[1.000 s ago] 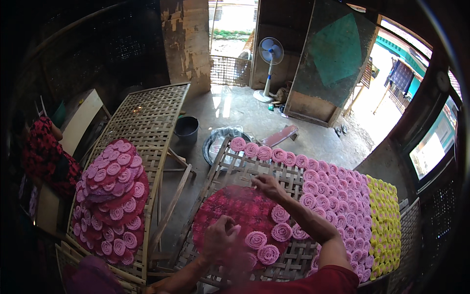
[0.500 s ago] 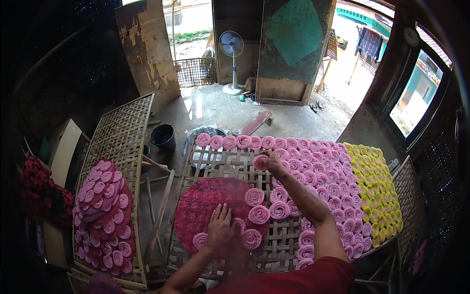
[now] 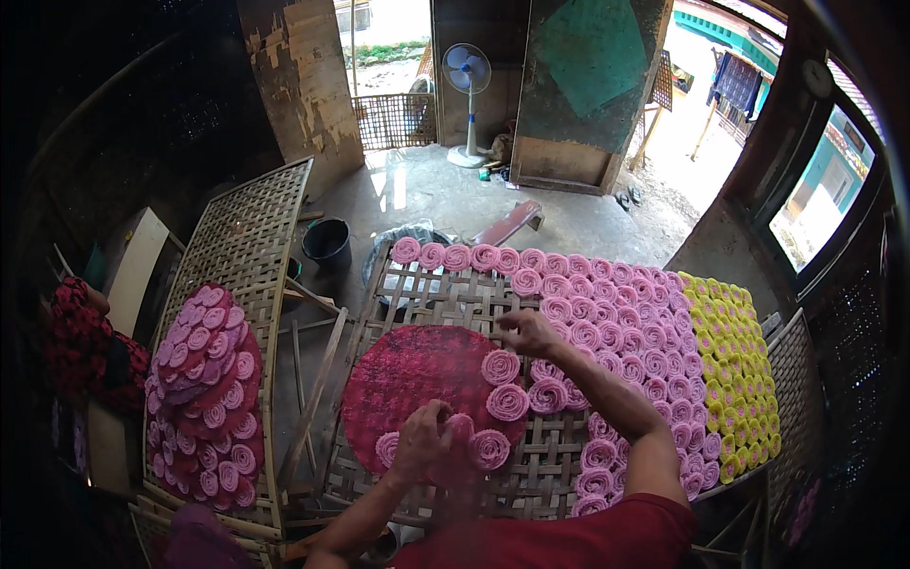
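My left hand (image 3: 423, 443) is above the near part of a dark red round mat (image 3: 408, 379), its fingers bent against a pink coiled cracker (image 3: 460, 429) that looks tipped up at the fingertips. Past the mat's far right edge, my right hand (image 3: 527, 333) hovers over the bamboo rack (image 3: 445, 294), fingers loosely bent and nothing visible in them. Other coils of thin pink strands lie on the mat: one (image 3: 388, 448) left of my left hand, one (image 3: 489, 449) to its right, and two along the right edge, including a larger-looking one (image 3: 507, 401).
Rows of pink coils (image 3: 630, 337) cover the rack's right half, with yellow ones (image 3: 735, 365) beyond. At left, a stack of red mats with coils (image 3: 204, 389) sits on another rack (image 3: 232, 228). A person (image 3: 85, 351) is at far left. A bucket (image 3: 327, 244) and fan (image 3: 466, 104) stand beyond.
The coil my right hand held is now on the rack in the second row, and that hand has drawn back toward the mat. My left hand has lifted from lying flat, its fingers bending.
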Tool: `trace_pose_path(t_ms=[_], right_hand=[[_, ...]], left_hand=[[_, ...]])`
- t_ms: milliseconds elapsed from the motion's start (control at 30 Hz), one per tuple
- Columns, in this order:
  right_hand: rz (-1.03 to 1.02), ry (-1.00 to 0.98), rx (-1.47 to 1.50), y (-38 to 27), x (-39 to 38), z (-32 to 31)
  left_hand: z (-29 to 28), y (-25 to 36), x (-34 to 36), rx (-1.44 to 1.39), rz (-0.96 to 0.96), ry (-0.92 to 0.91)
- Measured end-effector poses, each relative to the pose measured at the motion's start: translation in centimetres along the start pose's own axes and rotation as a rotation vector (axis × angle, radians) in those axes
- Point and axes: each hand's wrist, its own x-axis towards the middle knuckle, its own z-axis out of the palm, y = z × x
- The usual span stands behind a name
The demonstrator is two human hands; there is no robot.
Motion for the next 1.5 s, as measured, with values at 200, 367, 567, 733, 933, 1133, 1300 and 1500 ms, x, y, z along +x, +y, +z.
trace_pose_path(t_ms=[200, 367, 567, 733, 933, 1133, 1300, 1500], right_hand=[[-0.445, -0.036, -0.462, -2.0, -3.9, 1.0], [-0.032, -0.069, 0.032, -0.6, -0.4, -0.3], [-0.046, 0.262, -0.075, 2.9, 8.0, -1.8], [-0.025, 0.374, -0.404, 4.4, 12.1, -2.5], [-0.032, 0.419, -0.403, 4.9, 11.8, -2.9], [0.044, 0.347, -0.214, 5.1, 10.6, -3.8], [0.01, 0.364, 0.001, 4.2, 10.2, -4.0], [0.085, 0.412, -0.173, 3.9, 11.3, -4.0]], left_hand=[[0.0, -0.5, 0.8, -0.286, -0.179, 0.004], [0.0, -0.9, 0.5, -0.478, -0.295, 0.082], [0.1, -0.8, 0.1, -0.547, -0.287, 0.151], [0.1, -0.8, -0.4, -0.609, -0.325, 0.162], [-0.1, -1.0, -0.7, -0.616, -0.323, 0.159], [0.0, -0.7, 0.0, -0.673, -0.351, 0.125], [0.2, -0.5, 0.6, -0.672, -0.345, 0.081], [0.6, -1.1, 0.1, -0.681, -0.358, 0.092]])
